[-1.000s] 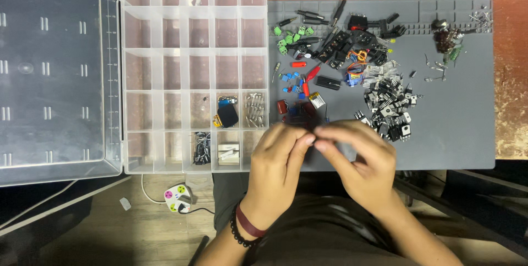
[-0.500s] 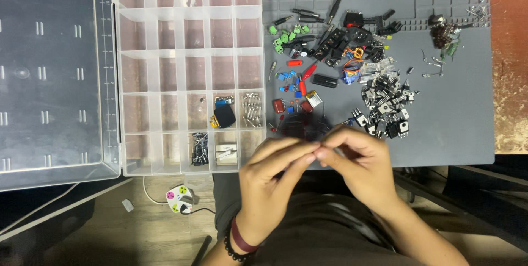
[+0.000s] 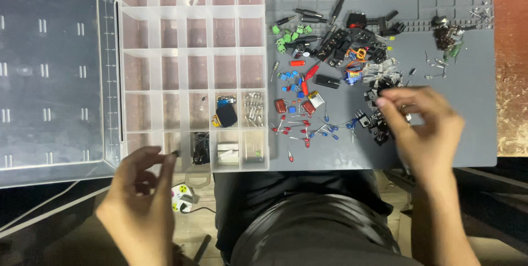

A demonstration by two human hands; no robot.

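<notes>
pinching a small dark part in left hand by clear organiser box, right hand fingers loosely apart over black parts

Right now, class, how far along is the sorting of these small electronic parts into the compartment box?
Early on. Done: a few compartments of the organiser box near its front edge hold parts. In hand: the left hand pinches a small piece at the box's front edge; the right hand reaches into the pile. Left: most loose components remain on the grey mat.

No labels, signs or screens here. The one package is a clear plastic organiser box, rectangular and gridded into small compartments, butted against the grey mat's left edge, with its see-through lid flung open flat further left.
</notes>
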